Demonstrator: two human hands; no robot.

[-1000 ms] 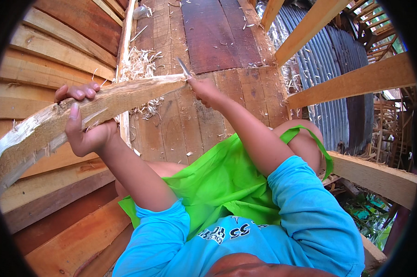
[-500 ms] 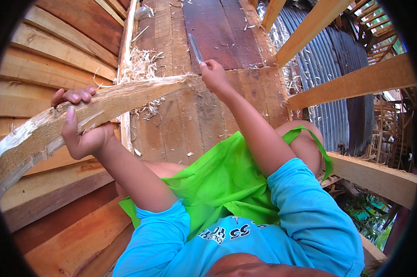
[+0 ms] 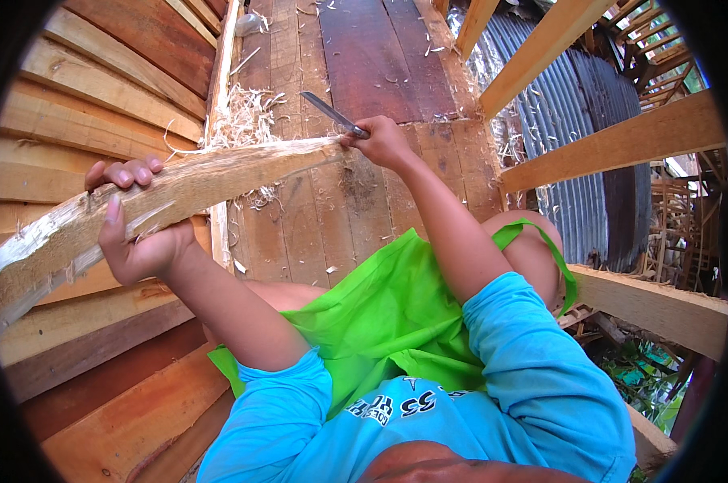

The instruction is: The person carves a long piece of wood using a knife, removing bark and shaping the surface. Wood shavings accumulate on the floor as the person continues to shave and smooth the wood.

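A long, curved piece of pale wood [image 3: 227, 173] reaches from the left rim to the middle of the view, its upper edge freshly shaved. Wrapped around its left part is my left hand [image 3: 138, 213], with the thumb on the near side and the fingers over the far edge. My right hand [image 3: 380, 143] grips a knife [image 3: 332, 111] whose narrow blade points up and left. That hand is at the tip of the wood, its fingertips close to or touching the end; I cannot tell which.
Curled shavings [image 3: 243, 117] lie heaped beyond the wood on the plank floor [image 3: 324, 233]. A board wall [image 3: 98, 88] stands along the left. Wooden rails [image 3: 614, 153] run along the right, with corrugated metal sheets [image 3: 569, 121] behind them. Green cloth [image 3: 380, 314] covers my lap.
My right hand has moved slightly down and right, to the wood's tip. The knife blade has swung over to point more leftward. My left hand and the wood have shifted only a little.
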